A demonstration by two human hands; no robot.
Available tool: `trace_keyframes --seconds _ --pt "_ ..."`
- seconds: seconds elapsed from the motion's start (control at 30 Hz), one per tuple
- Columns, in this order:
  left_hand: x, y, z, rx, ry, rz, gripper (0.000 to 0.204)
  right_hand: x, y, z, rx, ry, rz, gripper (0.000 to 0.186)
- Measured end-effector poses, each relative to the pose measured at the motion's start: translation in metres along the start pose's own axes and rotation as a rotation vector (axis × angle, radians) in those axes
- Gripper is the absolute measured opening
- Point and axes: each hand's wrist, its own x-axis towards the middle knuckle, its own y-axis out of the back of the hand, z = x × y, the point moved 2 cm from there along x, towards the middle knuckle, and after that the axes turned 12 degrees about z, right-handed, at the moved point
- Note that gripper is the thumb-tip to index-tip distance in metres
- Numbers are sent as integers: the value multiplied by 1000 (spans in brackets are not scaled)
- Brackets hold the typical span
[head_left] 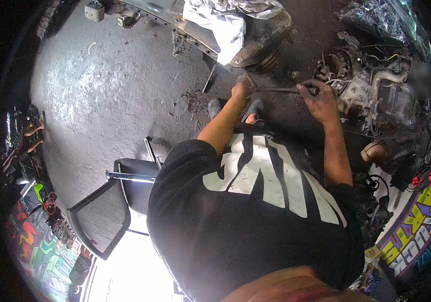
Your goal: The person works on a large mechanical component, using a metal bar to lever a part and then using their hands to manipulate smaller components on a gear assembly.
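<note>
A dark rod (279,90) stretched crosswise between the person's two hands, in front of the feet and over the dark floor (99,90). Its long axis ran left to right, almost level across the view and roughly square to the way the forearms reached. One end pointed at the left hand (242,89), the other at the right hand (320,102) and, beyond it, toward the grimy engine assembly (376,93). Near the left end a short brownish piece (250,79) slanted up and leftward, at a clear angle to the main shaft; whether it was part of the rod could not be told.

The rod looked slim, straight and evenly thick along its bare middle stretch, dark grey to black with a dull surface. It stood out only weakly against the stained floor. Its ends were harder to read, the left one lost in blur, the right one partly covered by fingers.

The right hand was clamped on the rod, its fingers curled around the end and darkly smudged. The left hand was at the opposite end, too blurred to tell whether it was closed on the rod or only against it.

Above the left hand in the view lay a worn metal body panel (265,43) with a crumpled white cloth (230,32) draped over it. Dark shoes (215,107) showed below the hands.
</note>
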Motion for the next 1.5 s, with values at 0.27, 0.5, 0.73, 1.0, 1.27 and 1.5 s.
trace_keyframes --seconds 0.27,0.5,0.73,1.0,1.27,1.5 --pt "15 -63 -32 -210 85 75 38 7 5 38 -54 346 107 14" --pt "1 -29 -75 -285 -119 344 32 14 41 126 188 10 -131 15" --pt "-121 8 -34 -221 -638 610 32 18 3 251 239 -152 -308 46" --pt "-261 53 -42 -355 -988 759 30 38 -53 198 606 76 -669 21" --pt "-358 93 -23 -953 -1080 705 26 41 -19 80 1056 103 -732 9" --pt "-353 147 40 -1041 -1136 370 20 33 -61 62 674 676 -747 18"
